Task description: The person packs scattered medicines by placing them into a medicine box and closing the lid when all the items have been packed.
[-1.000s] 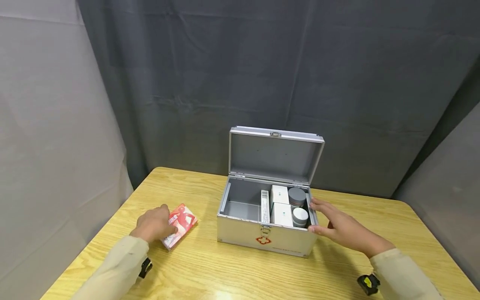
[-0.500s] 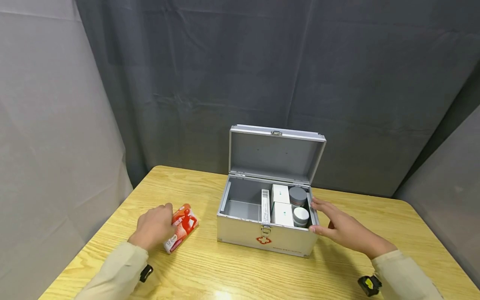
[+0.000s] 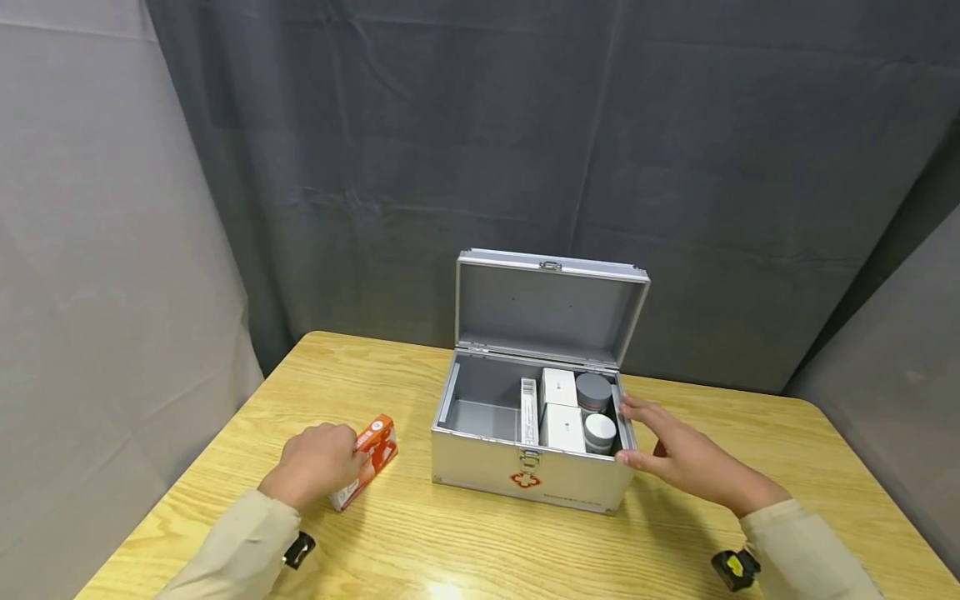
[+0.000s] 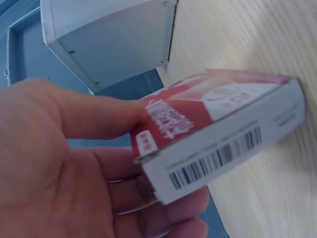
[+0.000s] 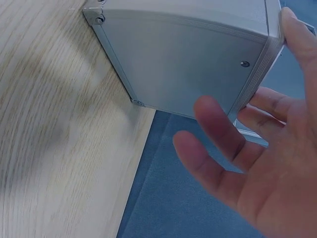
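My left hand [image 3: 315,462] pinches a red and white carton [image 3: 377,448] at the left of the table. The thumb lies on the carton's red printed face in the left wrist view, with the fingers behind. A white side with a barcode [image 4: 215,161] shows there, and the carton is tilted up on an edge. To its right stands an aluminium first-aid case [image 3: 480,462], lid raised. My right hand [image 3: 693,454] rests at the case's right rim, thumb near the front corner; the other fingers are spread, two of them off the wall in the right wrist view.
Inside the case, a slim white box [image 3: 529,412], two white cartons [image 3: 564,427] and two lidded jars [image 3: 600,430] fill the right part. The raised lid [image 3: 551,312] stands at the back, in front of a dark curtain [image 3: 420,167]. The wooden table [image 3: 420,550] has rounded far corners.
The carton has gone from lying flat to standing tilted on an edge, turned by my left hand, which shifted slightly right. My right hand stays at the case rim.
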`<state>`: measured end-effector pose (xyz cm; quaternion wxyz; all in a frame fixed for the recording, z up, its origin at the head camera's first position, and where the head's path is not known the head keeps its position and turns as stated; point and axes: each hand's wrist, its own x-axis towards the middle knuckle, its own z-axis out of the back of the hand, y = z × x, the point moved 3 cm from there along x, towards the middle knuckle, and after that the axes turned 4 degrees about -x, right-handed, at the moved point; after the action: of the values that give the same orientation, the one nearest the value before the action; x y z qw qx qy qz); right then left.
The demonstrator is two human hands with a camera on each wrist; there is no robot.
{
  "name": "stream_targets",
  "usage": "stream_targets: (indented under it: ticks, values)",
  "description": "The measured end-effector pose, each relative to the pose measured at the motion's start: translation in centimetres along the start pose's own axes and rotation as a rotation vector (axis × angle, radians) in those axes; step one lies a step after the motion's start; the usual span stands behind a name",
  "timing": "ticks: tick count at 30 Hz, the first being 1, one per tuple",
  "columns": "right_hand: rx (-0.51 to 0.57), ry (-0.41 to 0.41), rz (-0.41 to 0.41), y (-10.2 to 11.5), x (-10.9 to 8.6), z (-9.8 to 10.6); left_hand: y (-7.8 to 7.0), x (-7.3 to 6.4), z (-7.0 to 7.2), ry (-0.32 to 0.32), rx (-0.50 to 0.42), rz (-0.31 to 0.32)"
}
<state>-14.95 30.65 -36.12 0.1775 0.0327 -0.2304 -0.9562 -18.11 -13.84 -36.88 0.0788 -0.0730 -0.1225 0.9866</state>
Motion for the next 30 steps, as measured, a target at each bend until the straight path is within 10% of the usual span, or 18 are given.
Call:
stream_targets:
  ticks: [14, 30]
  values:
    - [0.012, 0.024, -0.017, -0.1, -0.1, 0.1, -0.7, -0.8, 0.9, -0.115, 0.020, -0.030]
    - [0.011, 0.018, -0.021, -0.2, 0.0, -0.1, -1.8, -3.8, 5.2, -0.216, -0.028, -0.062]
